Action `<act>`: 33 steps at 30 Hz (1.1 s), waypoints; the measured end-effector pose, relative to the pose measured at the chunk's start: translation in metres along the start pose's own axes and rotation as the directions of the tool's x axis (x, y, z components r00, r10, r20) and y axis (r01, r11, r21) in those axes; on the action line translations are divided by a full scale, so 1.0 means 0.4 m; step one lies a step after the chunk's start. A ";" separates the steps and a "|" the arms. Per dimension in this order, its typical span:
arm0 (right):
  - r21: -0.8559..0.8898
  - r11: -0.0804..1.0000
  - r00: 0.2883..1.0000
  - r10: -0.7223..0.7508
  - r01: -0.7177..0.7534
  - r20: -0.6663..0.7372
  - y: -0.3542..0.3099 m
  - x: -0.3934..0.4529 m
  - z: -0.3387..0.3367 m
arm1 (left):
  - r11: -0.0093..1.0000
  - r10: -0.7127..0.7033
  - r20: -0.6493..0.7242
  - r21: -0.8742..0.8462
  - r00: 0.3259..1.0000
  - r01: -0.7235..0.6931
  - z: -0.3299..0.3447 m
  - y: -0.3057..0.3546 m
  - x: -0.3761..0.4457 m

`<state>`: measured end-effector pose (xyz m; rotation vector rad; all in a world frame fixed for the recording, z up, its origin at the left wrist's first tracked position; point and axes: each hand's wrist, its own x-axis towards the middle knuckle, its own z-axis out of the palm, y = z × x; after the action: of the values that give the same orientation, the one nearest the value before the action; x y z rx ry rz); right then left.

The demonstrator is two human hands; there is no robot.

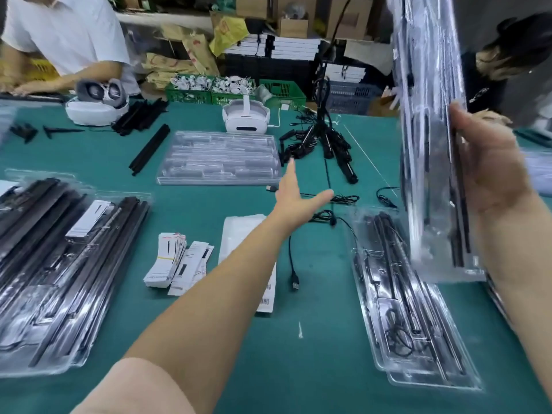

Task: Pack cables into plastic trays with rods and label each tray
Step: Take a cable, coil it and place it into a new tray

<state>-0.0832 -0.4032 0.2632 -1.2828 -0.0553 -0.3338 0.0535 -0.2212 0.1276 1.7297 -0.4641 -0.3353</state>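
Observation:
My right hand (490, 165) grips a clear plastic tray (430, 121) with black rods inside, holding it upright on edge at the right. My left hand (294, 194) stretches forward over the green table with straight fingers, holding nothing, near the empty clear tray stack (219, 158). A packed tray (409, 300) with rods and a coiled cable lies flat below the raised one. Packed trays (59, 264) are piled at the left, one with a white label. Label slips (176, 264) lie in the middle. Loose black cables (316, 144) are heaped beyond my left hand.
A loose USB cable (294, 264) lies beside a white label sheet (248, 249). Black rods (149, 149) lie at the back left. Two white headsets (246, 118) stand at the far side. A person in a white shirt (59, 34) works at the back left; another stands at the right.

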 end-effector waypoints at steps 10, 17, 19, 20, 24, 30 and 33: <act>-0.012 0.978 0.977 0.209 -0.209 0.032 0.142 -0.036 -0.010 | 0.860 -0.106 -0.050 -0.506 0.993 0.066 -0.235 0.150 -0.016; -0.092 0.853 0.858 0.511 -0.513 -0.051 0.361 -0.146 0.043 | 0.950 -0.268 -0.314 -0.246 0.911 0.195 -0.422 0.061 -0.090; -0.172 0.830 0.847 0.525 -0.530 -0.080 0.411 -0.176 0.063 | 0.955 -0.280 -0.334 -0.191 0.900 0.226 -0.446 0.020 -0.110; -0.242 0.816 0.849 0.521 -0.525 -0.086 0.432 -0.189 0.067 | 0.957 -0.287 -0.338 -0.149 0.896 0.250 -0.454 0.001 -0.118; -0.467 0.716 0.849 0.495 -0.519 -0.185 0.486 -0.213 0.059 | 0.928 -0.274 -0.353 0.146 0.895 0.342 -0.474 -0.055 -0.141; -0.704 0.517 0.871 0.348 -0.487 -0.346 0.481 -0.218 0.006 | 0.743 -0.116 -0.330 0.597 0.937 0.303 -0.476 -0.104 -0.170; -0.819 0.338 0.878 0.303 -0.463 -0.371 0.470 -0.222 -0.009 | 0.625 -0.099 -0.318 0.717 0.943 0.308 -0.470 -0.115 -0.175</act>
<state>-0.1163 -0.3421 0.0673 -2.2931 0.6697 0.0008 0.0854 -0.0181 0.1195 2.6422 -0.2143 -0.0594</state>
